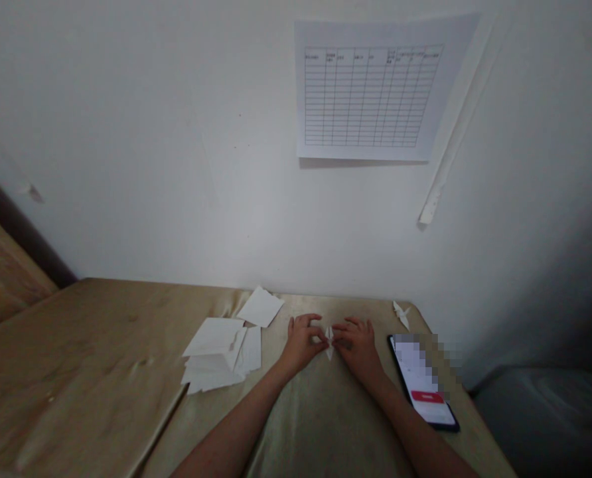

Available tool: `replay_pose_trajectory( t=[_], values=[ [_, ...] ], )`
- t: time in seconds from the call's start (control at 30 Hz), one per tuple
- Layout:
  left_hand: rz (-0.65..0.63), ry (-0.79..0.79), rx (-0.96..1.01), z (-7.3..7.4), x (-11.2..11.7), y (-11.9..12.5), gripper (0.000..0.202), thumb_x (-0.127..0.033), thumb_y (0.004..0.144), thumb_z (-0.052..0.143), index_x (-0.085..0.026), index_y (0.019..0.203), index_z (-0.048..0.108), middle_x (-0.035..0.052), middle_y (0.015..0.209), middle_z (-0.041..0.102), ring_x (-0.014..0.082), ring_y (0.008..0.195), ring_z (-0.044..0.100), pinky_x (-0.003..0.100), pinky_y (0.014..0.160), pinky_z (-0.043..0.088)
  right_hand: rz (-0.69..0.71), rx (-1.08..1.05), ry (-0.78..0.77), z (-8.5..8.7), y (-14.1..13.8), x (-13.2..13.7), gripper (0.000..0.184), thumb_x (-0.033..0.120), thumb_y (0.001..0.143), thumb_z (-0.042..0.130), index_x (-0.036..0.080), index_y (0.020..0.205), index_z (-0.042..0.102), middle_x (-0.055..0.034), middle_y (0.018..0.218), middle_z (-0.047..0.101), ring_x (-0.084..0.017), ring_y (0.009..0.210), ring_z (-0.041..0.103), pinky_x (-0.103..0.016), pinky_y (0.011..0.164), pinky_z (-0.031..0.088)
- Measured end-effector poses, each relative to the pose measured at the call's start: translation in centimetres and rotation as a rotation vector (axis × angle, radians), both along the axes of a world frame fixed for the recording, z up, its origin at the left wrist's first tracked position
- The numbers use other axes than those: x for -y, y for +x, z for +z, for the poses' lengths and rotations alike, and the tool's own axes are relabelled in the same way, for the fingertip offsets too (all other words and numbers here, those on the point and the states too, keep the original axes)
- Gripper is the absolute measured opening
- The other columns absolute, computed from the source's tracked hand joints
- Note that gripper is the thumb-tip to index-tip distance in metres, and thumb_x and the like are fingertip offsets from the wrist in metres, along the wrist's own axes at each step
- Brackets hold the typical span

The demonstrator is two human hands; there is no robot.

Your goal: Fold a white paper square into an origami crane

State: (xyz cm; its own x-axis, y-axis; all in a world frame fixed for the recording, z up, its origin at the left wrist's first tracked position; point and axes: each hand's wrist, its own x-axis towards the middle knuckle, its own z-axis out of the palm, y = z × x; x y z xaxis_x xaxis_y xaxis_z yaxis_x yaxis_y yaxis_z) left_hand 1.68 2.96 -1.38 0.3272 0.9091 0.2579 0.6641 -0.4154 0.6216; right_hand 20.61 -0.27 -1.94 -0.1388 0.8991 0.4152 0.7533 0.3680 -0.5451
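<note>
Between my two hands, a small narrow folded piece of white paper (329,352) stands out against the gold-brown cloth, pointed at its near end. My left hand (303,342) pinches its left side between thumb and index finger. From the other side, my right hand (358,345) pinches it the same way, the other fingers loosely curled. To the left of my left hand lies a loose pile of white paper sheets (214,365). A few more square white sheets (261,307) rest behind that pile, close to the wall.
A lit phone (425,415) lies right of my right forearm. Beyond it, a small folded paper figure (402,315) sits near the table's far right corner. The cloth-covered table (87,372) meets a white wall (151,146), where a printed grid sheet (370,99) hangs.
</note>
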Motion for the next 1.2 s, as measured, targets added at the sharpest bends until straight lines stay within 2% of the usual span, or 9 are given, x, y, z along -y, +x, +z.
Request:
replay_pose_trajectory(
  t=[0.07, 0.27, 0.43, 0.67, 0.8, 1.2],
  values=[
    [-0.008, 0.019, 0.0, 0.0, 0.0, -0.1, 0.011, -0.023, 0.071, 0.086, -0.03, 0.076, 0.079, 0.0032, 0.133, 0.064, 0.0305, 0.13, 0.051, 0.066, 0.117, 0.018, 0.02, 0.027, 0.032, 0.3, 0.1, 0.2, 0.018, 0.019, 0.085, 0.061, 0.03, 0.085, 0.075, 0.0002, 0.117, 0.074, -0.029, 0.129, 0.051, -0.064, 0.117, 0.006],
    [-0.022, 0.072, -0.01, -0.1, -0.1, -0.1, 0.01, -0.024, 0.073, 0.085, -0.031, 0.079, 0.08, 0.0035, 0.132, 0.064, 0.0298, 0.128, 0.052, 0.061, 0.116, 0.025, 0.079, 0.06, 0.015, 0.7, -0.2, 0.6, 0.02, 0.015, 0.086, 0.057, 0.028, 0.087, 0.072, 0.0008, 0.1, 0.078, -0.025, 0.126, 0.057, -0.065, 0.119, -0.002],
    [-0.044, 0.108, -0.014, -0.2, -0.2, -0.2, 0.011, -0.026, 0.073, 0.085, -0.031, 0.082, 0.08, 0.0045, 0.131, 0.065, 0.0296, 0.127, 0.053, 0.06, 0.115, 0.027, 0.086, 0.082, -0.019, 1.0, -0.1, 0.7, 0.023, 0.013, 0.085, 0.056, 0.028, 0.092, 0.073, -0.001, 0.102, 0.078, -0.025, 0.129, 0.056, -0.065, 0.119, -0.006],
    [-0.1, 0.139, -0.092, 0.5, 0.1, -0.5, 0.008, -0.027, 0.074, 0.085, -0.031, 0.078, 0.081, 0.0042, 0.133, 0.063, 0.031, 0.129, 0.05, 0.066, 0.117, 0.019, 0.104, 0.14, -0.068, 1.6, 0.3, 0.7, 0.022, 0.015, 0.087, 0.057, 0.029, 0.091, 0.074, -0.0005, 0.108, 0.077, -0.027, 0.135, 0.05, -0.068, 0.118, -0.008],
    [-0.122, 0.168, -0.143, 1.0, 0.4, -0.5, 0.01, -0.026, 0.076, 0.083, -0.033, 0.083, 0.08, 0.0029, 0.135, 0.062, 0.0294, 0.13, 0.048, 0.069, 0.118, 0.013, 0.123, 0.188, -0.073, 1.7, 0.4, 0.7, 0.024, 0.017, 0.089, 0.056, 0.031, 0.094, 0.074, -0.0002, 0.109, 0.077, -0.027, 0.137, 0.048, -0.069, 0.117, -0.008],
    [-0.162, 0.248, -0.209, 0.9, 0.5, -0.6, 0.013, -0.027, 0.08, 0.08, -0.036, 0.089, 0.079, -0.0005, 0.137, 0.062, 0.0289, 0.133, 0.044, 0.072, 0.117, 0.006, 0.105, 0.216, -0.042, 0.9, 0.7, 0.3, 0.026, 0.02, 0.092, 0.056, 0.035, 0.101, 0.075, 0.0005, 0.11, 0.077, -0.028, 0.136, 0.049, -0.072, 0.115, -0.01]
  ],
)
